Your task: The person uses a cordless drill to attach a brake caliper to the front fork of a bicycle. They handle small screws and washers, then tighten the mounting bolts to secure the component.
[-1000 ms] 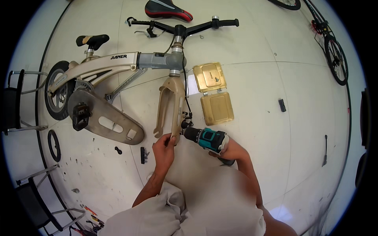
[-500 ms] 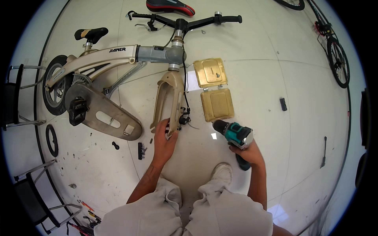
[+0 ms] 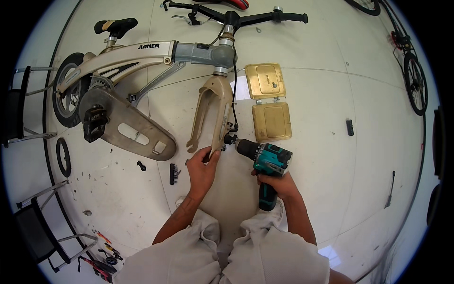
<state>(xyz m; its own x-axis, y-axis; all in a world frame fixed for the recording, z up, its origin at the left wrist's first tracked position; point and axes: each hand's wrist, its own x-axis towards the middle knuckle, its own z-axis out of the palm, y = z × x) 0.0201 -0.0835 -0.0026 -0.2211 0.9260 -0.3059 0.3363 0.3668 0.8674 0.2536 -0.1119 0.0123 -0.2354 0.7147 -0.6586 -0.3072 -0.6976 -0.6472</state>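
Note:
A bicycle with a pale gold frame (image 3: 127,53) lies on the floor, its front fork (image 3: 221,102) pointing toward me with no wheel between its legs. My left hand (image 3: 202,173) is closed on the lower end of the fork's right leg. My right hand (image 3: 279,183) grips a teal and black cordless drill (image 3: 272,158) by its handle. The drill's nose points left, at the small black brake caliper (image 3: 230,138) beside that leg. Whether the bit touches it, I cannot make out. A black cable (image 3: 235,90) runs from the caliper up to the handlebar (image 3: 255,19).
Right of the fork lies an open gold tool case (image 3: 272,120). A black bit holder (image 3: 172,174) sits left of my left hand. The bicycle's chain guard (image 3: 127,123), a black grip (image 3: 350,127), a ratchet-like tool (image 3: 390,189) and chairs (image 3: 40,227) at the left stand around.
My right hand has brought the drill left and turned its nose to the caliper. My left hand has shifted lower on the fork leg. The whole view has shifted slightly.

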